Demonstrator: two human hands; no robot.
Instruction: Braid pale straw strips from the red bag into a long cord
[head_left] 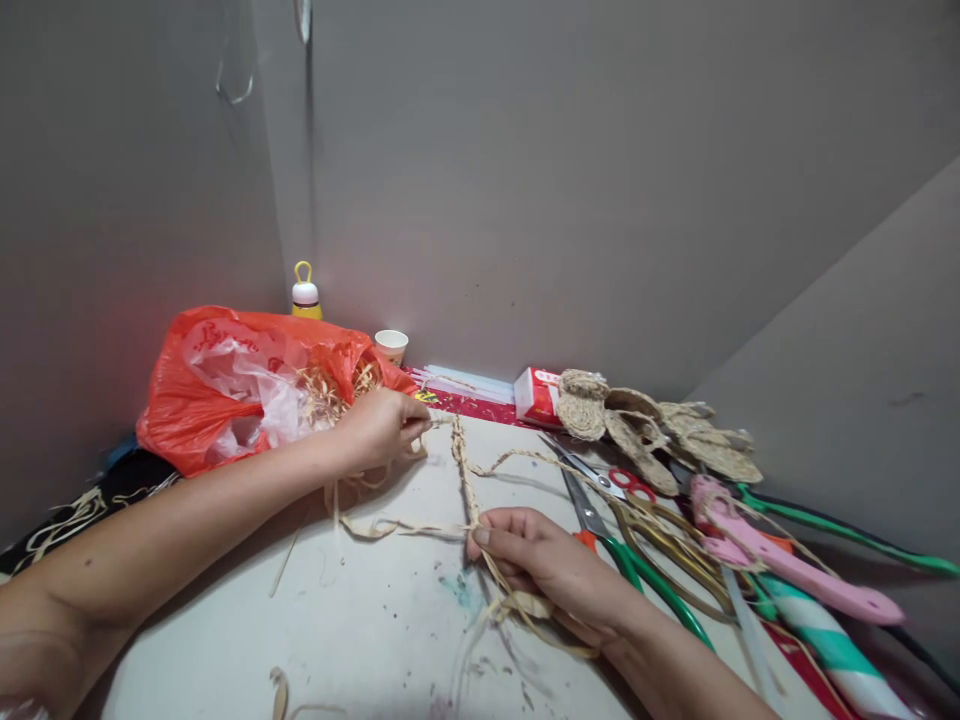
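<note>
A braided raffia cord [465, 470] stands roughly upright in the middle of the view, with loose strands trailing from it. Near its upper end, my left hand [382, 428] is closed, pinching a thin raffia strand [442, 421] off to the side. My right hand [536, 555] pinches the lower end of the braid between thumb and fingers. Below that hand hang loose raffia tails [517, 605]. Another strand [405, 528] crosses from the left to the pinch point, and a thin plaited length runs off to the right toward the scissors.
At left, a red plastic bag [202, 400] holds raffia. Behind stand a paper cup [391, 345] and a yellow-capped bottle [305, 292]. On the right lie green-handled scissors [630, 565], a pink tool [810, 570], woven pieces [585, 405] and a red-white box [536, 395]. Grey walls enclose the table [360, 620].
</note>
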